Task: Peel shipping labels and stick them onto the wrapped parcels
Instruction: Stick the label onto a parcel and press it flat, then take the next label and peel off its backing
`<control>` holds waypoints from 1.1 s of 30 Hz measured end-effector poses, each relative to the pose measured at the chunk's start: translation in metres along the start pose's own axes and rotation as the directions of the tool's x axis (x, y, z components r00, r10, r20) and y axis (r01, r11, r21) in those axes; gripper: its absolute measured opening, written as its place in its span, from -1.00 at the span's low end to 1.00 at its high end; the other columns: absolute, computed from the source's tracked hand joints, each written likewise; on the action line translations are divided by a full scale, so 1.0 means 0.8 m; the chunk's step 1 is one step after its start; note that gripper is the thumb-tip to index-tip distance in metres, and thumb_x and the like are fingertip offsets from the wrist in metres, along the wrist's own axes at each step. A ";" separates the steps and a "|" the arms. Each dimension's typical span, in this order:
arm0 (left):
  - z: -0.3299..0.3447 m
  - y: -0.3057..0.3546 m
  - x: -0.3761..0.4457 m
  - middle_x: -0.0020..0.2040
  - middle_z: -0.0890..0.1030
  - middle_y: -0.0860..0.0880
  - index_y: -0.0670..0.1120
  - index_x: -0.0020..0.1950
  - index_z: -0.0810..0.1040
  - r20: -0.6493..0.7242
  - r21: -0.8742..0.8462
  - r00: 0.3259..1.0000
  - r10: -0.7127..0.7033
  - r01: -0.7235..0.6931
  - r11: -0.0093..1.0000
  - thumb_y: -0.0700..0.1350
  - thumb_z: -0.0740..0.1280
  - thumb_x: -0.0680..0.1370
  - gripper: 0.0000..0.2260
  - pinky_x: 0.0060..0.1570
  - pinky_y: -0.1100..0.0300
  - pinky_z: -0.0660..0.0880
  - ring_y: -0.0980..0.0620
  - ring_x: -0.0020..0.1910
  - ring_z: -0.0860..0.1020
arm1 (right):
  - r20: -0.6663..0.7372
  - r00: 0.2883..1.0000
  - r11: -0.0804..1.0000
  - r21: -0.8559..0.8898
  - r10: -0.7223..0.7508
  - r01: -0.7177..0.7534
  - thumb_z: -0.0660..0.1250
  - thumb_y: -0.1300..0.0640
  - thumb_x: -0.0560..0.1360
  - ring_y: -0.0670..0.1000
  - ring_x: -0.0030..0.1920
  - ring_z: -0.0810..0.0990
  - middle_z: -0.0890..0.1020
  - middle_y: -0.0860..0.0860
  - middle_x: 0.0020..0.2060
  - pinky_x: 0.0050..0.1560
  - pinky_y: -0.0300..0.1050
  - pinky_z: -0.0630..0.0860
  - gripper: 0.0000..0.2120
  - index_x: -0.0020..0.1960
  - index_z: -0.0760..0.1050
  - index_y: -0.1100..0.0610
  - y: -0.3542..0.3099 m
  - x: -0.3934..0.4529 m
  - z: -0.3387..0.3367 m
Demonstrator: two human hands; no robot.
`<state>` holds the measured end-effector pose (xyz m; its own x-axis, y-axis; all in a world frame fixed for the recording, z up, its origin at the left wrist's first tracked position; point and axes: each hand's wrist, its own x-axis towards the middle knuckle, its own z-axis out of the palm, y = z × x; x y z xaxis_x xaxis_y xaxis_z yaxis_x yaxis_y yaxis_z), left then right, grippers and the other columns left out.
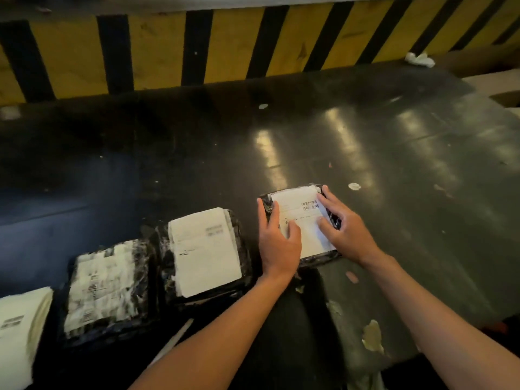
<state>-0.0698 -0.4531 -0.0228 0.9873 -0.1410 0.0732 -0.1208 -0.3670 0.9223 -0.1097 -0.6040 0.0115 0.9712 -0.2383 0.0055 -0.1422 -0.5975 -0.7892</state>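
Observation:
A black-wrapped parcel (266, 204) lies on the dark table, with a white shipping label (302, 213) on its top. My left hand (277, 242) rests on the parcel's left side, fingers straight, thumb on the label. My right hand (344, 225) lies flat on the label's right side with spread fingers. To the left sit two more black parcels, one with a plain white label (205, 251) and one with a wrinkled label (104, 282). A stack of white labels (19, 330) shows at the lower left edge.
The dark glossy table (394, 170) stretches far and to the right, dotted with paper scraps (354, 186). A yellow-and-black striped barrier (225, 43) runs along the back. Crumpled white paper (419, 59) and cardboard (492, 77) lie at the far right.

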 end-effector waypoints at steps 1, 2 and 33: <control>0.012 -0.010 -0.005 0.62 0.01 -0.02 -0.12 0.55 0.21 0.007 0.007 1.000 -0.031 0.031 1.000 -0.13 0.28 0.61 -0.47 0.35 0.01 0.46 -0.03 0.55 0.19 | 0.021 1.000 1.000 0.006 0.011 -0.011 0.32 0.18 0.58 -0.20 0.48 0.22 0.16 -0.13 0.57 0.17 -0.52 0.38 -0.46 0.53 0.28 0.10 0.016 -0.001 0.002; 0.022 -0.019 -0.008 0.62 0.01 -0.02 -0.13 0.55 0.22 0.015 0.021 0.998 -0.061 0.061 0.998 -0.13 0.28 0.61 -0.48 0.38 0.03 0.42 -0.02 0.55 0.17 | 0.039 0.999 1.000 0.007 0.018 -0.018 0.32 0.17 0.58 -0.19 0.49 0.23 0.15 -0.13 0.57 0.21 -0.41 0.44 -0.45 0.53 0.27 0.09 0.032 -0.002 0.007; -0.192 0.073 -0.002 -0.06 0.70 0.06 -0.05 0.05 0.66 0.002 -0.074 0.983 0.185 -0.185 0.980 -0.29 0.28 0.57 -0.78 -0.04 0.30 0.58 0.20 -0.06 0.64 | 0.025 0.998 0.998 0.015 -0.056 0.056 0.27 0.14 0.60 0.02 0.54 0.22 0.36 0.08 0.50 0.53 -0.03 0.14 -0.62 0.40 0.45 0.12 -0.111 0.038 0.139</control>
<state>-0.0626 -0.3333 0.0893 0.9476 -0.2084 0.2420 -0.2930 -0.2657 0.9185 -0.0466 -0.4731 0.0138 0.9822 -0.1849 0.0343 -0.0848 -0.5981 -0.7969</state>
